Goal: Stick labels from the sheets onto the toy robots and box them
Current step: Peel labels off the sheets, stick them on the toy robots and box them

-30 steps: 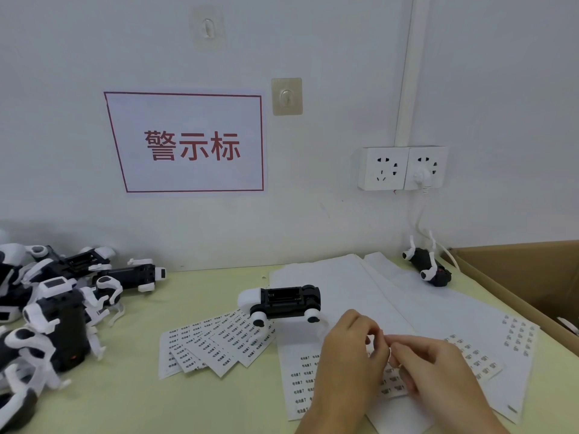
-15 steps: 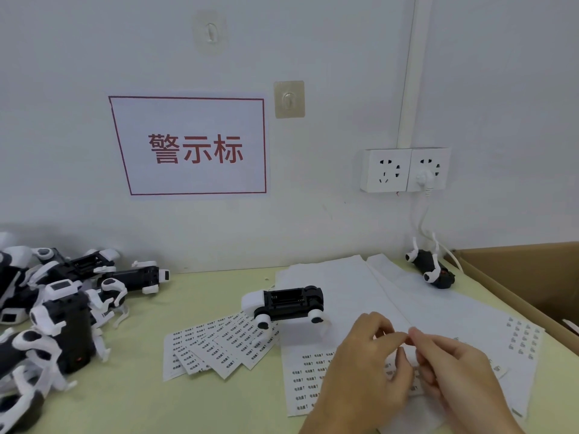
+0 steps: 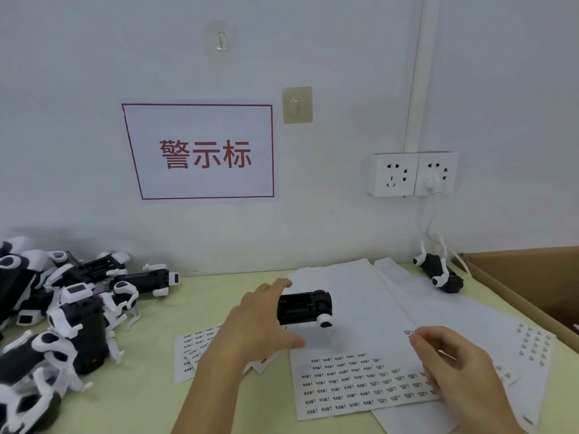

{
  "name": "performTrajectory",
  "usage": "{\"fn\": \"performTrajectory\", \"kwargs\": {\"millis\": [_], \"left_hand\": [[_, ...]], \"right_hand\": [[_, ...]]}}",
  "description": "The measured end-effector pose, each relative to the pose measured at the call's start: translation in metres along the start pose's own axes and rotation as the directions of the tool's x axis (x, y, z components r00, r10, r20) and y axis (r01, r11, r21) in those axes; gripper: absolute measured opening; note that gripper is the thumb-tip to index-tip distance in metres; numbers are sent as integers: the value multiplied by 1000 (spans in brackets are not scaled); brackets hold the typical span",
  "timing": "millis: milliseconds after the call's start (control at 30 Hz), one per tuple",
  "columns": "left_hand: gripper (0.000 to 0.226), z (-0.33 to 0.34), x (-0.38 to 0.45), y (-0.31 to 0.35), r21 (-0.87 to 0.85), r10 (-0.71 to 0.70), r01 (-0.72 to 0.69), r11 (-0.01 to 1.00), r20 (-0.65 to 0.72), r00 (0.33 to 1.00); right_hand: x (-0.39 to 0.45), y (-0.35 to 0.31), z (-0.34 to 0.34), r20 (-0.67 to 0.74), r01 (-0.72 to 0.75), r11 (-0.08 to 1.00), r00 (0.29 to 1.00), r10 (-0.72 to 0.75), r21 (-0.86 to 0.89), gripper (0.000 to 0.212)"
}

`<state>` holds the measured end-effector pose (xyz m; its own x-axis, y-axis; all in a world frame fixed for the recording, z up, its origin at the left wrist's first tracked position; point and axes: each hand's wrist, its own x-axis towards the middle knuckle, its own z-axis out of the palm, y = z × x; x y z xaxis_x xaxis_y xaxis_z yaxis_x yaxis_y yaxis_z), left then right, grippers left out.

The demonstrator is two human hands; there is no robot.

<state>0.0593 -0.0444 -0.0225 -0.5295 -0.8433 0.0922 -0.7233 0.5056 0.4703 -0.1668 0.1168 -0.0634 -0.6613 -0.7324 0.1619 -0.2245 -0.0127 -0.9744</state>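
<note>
A black and white toy robot (image 3: 305, 308) lies on blank white paper at the table's middle. My left hand (image 3: 250, 327) reaches over its left end, fingers spread, index finger behind it and thumb in front; that end is hidden. My right hand (image 3: 451, 364) hovers over a label sheet (image 3: 360, 383) and pinches a small peeled label (image 3: 408, 332) between thumb and fingertip. Several more label sheets (image 3: 194, 346) lie fanned out, partly under my left forearm. The cardboard box (image 3: 532, 277) stands at the right edge.
A pile of several toy robots (image 3: 69, 311) fills the table's left side. Another toy robot (image 3: 438, 274) lies at the back right near a white cable (image 3: 430, 227) from the wall sockets (image 3: 413, 173). A sheet with few labels (image 3: 532, 343) lies beside the box.
My left hand has left the right hand and moved up and left onto the middle robot. The right hand has lifted off the sheet with a label pinched.
</note>
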Motion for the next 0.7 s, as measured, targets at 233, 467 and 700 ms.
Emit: {"fn": "performTrajectory", "kwargs": {"millis": [233,467,700], "left_hand": [[31,5,1,5,-84,-100,87,993,-166,981],[18,-18,-2,23,-655,-191,126,745,-29,981],[49,-31,-7,37,-770,-102,159,618,122,987]], "right_hand": [[4,-35,25,153,189,982,971,-184,-15,23],[29,-114,61,430,331,938,836,-340,98,18],[34,-116,74,450,404,914,820,-354,-18,18]]}}
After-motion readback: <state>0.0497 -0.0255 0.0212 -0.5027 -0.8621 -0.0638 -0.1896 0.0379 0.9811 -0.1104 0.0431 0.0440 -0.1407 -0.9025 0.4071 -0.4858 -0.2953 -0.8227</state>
